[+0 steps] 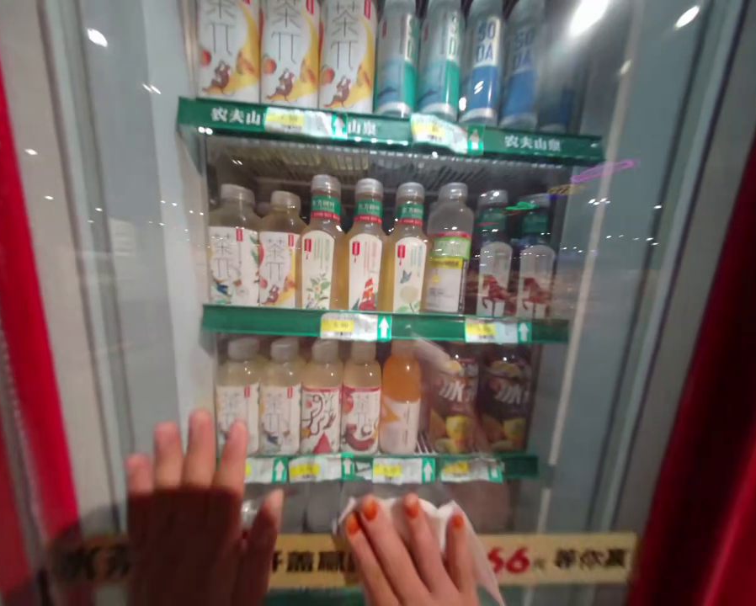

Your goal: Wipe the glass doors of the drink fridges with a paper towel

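My left hand (192, 513) lies flat with fingers spread against the glass door (131, 278) of a drinks fridge, low on the left. My right hand (409, 551), with orange-painted nails, presses a crumpled white cloth or tissue (444, 518) onto the glass beside it, above a yellow sticker strip (561, 557). Behind the glass, green shelves (277, 321) carry rows of tea and juice bottles (365, 252); the top shelf carries soda bottles (482, 63).
The fridge has a red frame on the left (12, 337) and a red edge at the right (732, 421). Ceiling lights reflect in the glass. Price tags (353, 326) line the shelf fronts.
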{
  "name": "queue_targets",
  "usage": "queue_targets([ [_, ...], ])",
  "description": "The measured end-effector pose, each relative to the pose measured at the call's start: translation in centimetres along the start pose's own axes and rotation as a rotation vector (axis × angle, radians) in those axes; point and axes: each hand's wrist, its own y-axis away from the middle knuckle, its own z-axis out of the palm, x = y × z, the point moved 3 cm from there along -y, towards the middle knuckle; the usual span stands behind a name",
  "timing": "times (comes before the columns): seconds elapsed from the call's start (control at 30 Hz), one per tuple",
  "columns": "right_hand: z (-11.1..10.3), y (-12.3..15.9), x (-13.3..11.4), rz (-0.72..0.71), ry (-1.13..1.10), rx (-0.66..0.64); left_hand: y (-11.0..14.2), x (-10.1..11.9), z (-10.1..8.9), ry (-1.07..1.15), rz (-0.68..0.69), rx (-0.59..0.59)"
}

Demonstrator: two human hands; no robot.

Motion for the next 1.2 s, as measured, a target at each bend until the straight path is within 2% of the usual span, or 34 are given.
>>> queue_targets([
  [0.03, -0.2, 0.1, 0.9, 0.020, -0.018, -0.020, -0.3, 0.3, 0.0, -0.014, 0.021, 0.010],
  [0.07, -0.5, 0.4, 2.4, 0.099, -0.021, -0.038, -0.5, 0.6, -0.1, -0.030, 0.043, 0.032],
  [0.17, -1.6, 1.7, 7.9, 0.485, 0.004, -0.037, -0.6, 1.2, 0.2, -0.036, 0.053, 0.072],
  [0.23, -1.8, 2.6, 8.5, 0.611, 0.009, -0.003, -0.4, 1.2, 0.4, -0.014, 0.045, 0.067],
  [0.27, -1.7, 2.9, 7.4, 0.580, -0.001, 0.002, -0.4, 1.1, 0.5, -0.005, 0.046, 0.064],
  [0.3, -1.5, 3.1, 5.7, 0.483, -0.022, -0.003, -0.4, 1.0, 0.5, 0.002, 0.048, 0.064],
  [0.4, -1.0, 4.8, 0.1, 0.027, -0.091, -0.061, -0.4, 0.7, 0.5, 0.017, 0.053, 0.061],
  [0.43, -1.1, 5.8, -0.6, -0.064, -0.091, -0.082, -0.4, 0.6, 0.5, 0.025, 0.056, 0.053],
  [0.47, -1.3, 6.9, -0.3, -0.085, -0.073, -0.100, -0.3, 0.6, 0.5, 0.034, 0.060, 0.042],
  [0.5, -1.6, 7.9, 0.9, -0.037, -0.043, -0.115, -0.2, 0.6, 0.5, 0.042, 0.066, 0.031],
  [0.6, -2.3, 10.3, 6.9, 0.286, 0.025, -0.127, 0.3, 0.8, 0.5, 0.052, 0.070, 0.005],
  [0.67, -2.2, 10.9, 9.6, 0.452, 0.036, -0.113, 0.5, 0.8, 0.4, 0.048, 0.060, -0.003],
  [0.73, -1.7, 10.8, 10.0, 0.516, 0.026, -0.091, 0.5, 0.9, 0.4, 0.051, 0.059, -0.013],
  [0.83, -1.2, 10.7, 7.9, 0.504, -0.006, -0.099, 0.7, 1.0, 0.5, 0.059, 0.059, -0.045],
  [0.93, -1.2, 11.0, 6.5, 0.335, -0.057, -0.144, 1.4, 0.9, 0.5, 0.058, 0.065, -0.082],
  [1.0, -1.3, 10.6, 7.2, 0.208, -0.097, -0.159, 1.8, 0.8, 0.4, 0.062, 0.071, -0.105],
  [1.03, -1.3, 9.9, 7.9, 0.201, -0.104, -0.156, 2.0, 0.8, 0.3, 0.068, 0.072, -0.113],
  [1.07, -1.4, 9.1, 8.8, 0.243, -0.099, -0.143, 2.0, 0.8, 0.2, 0.075, 0.073, -0.116],
  [1.13, -1.8, 6.9, 10.3, 0.422, -0.068, -0.101, 1.8, 0.9, 0.0, 0.091, 0.074, -0.110],
  [1.2, -2.2, 5.0, 10.5, 0.569, -0.055, -0.086, 1.6, 1.1, -0.3, 0.106, 0.072, -0.115],
])
